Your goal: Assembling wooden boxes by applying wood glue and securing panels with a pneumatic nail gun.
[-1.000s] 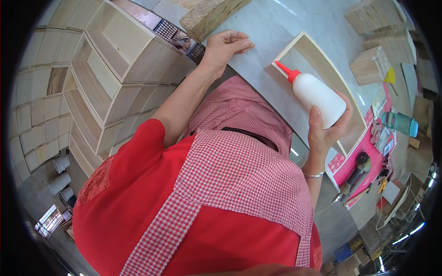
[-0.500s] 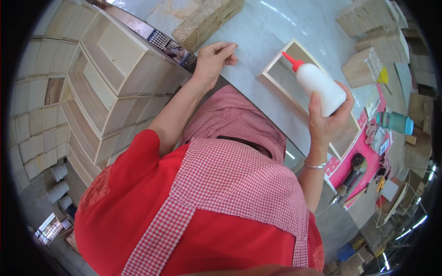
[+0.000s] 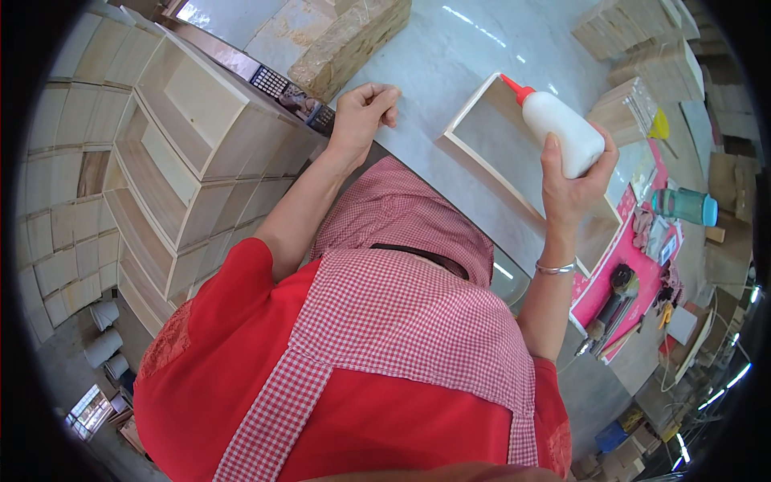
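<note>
My right hand point(image 3: 580, 181) is wrapped round a white squeeze bottle point(image 3: 562, 132) with a red pointed nozzle. Tilted, the bottle hangs over a shallow rectangular wooden frame point(image 3: 486, 170) on the table. The nozzle tip is at the frame's far corner; whether it touches the wood I cannot tell. To the left, my left hand point(image 3: 365, 116) is held near the table's front edge, apart from the frame. Its fingers are curled in against the thumb, and nothing shows between them.
Stacked open wooden boxes point(image 3: 189, 120) rise at my left. A wrapped block point(image 3: 351, 46) lies on the far side of the table point(image 3: 434, 88). Piled thin boards point(image 3: 618, 112), a teal bottle point(image 3: 683, 206) and a pink cloth point(image 3: 590, 299) with tools are at right.
My right hand has moved the bottle slightly away from me, bringing its nozzle along the frame's end to the far corner. The left hand stays curled. The whole view has shifted a little.
</note>
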The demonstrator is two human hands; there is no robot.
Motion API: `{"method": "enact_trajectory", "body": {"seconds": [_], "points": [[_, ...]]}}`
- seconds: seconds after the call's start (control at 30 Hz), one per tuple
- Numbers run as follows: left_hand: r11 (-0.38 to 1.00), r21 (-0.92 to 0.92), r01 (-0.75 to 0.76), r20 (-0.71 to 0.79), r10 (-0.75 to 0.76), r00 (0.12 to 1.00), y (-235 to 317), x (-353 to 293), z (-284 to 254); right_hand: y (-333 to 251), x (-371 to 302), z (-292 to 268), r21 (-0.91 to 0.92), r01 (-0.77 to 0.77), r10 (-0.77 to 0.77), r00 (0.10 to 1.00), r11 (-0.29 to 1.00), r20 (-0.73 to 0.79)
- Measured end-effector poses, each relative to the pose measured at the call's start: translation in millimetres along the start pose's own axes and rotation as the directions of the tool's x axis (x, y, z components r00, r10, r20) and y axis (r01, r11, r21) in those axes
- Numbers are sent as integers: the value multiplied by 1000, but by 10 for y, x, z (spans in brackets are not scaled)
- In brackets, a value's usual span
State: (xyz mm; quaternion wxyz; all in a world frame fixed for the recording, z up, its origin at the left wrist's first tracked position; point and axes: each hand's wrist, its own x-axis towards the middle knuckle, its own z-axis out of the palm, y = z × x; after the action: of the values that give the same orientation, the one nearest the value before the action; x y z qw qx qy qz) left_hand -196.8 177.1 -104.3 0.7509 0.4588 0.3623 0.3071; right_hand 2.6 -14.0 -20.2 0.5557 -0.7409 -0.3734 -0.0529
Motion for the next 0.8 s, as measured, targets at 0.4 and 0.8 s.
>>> {"method": "enact_trajectory", "body": {"seconds": [0.4,0.8], "points": [[1000,-13,-6,-68,5,998,56,-6,41,33,-151,-448,-135,-50,43,997,990,-58],[1000,-20,11,-73,-12,997,84,14,51,221,-397,-1039,-256,-16,-31,984,966,-177]]}}
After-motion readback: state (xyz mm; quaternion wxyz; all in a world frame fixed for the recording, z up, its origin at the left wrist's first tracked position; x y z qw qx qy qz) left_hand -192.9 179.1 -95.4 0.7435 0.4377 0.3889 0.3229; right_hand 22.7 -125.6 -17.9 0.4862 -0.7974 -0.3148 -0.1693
